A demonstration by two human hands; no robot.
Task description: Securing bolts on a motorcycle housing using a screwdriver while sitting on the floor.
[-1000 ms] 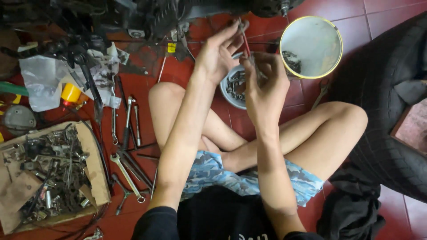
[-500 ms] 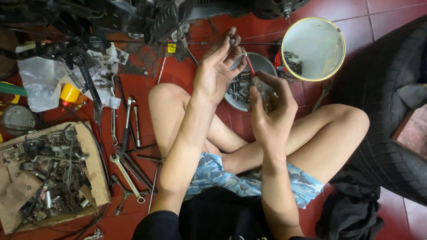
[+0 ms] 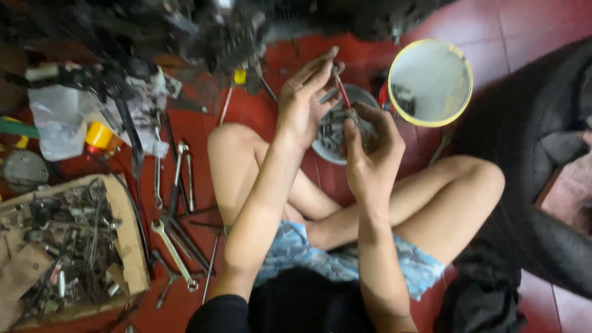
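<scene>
Red tiled floor (image 3: 530,24), cluttered with tools and parts around crossed bare legs.

Raised over a grey bowl of metal parts (image 3: 330,132) at 12 o'clock: left hand (image 3: 305,102), fingers half-spread and pinching what looks like a small part at its fingertips, too blurred to name; right hand (image 3: 370,154), fingers closed around a thin red-shafted tool (image 3: 343,94). Long axis of the tool near upright, tip toward 11 o'clock and meeting the left fingertips, likely held so to work on the part above the bowl. At 1 o'clock, a yellow-rimmed tub (image 3: 430,83). At 9 o'clock, wrenches (image 3: 176,246) and a cardboard box of scrap hardware (image 3: 68,246).
</scene>
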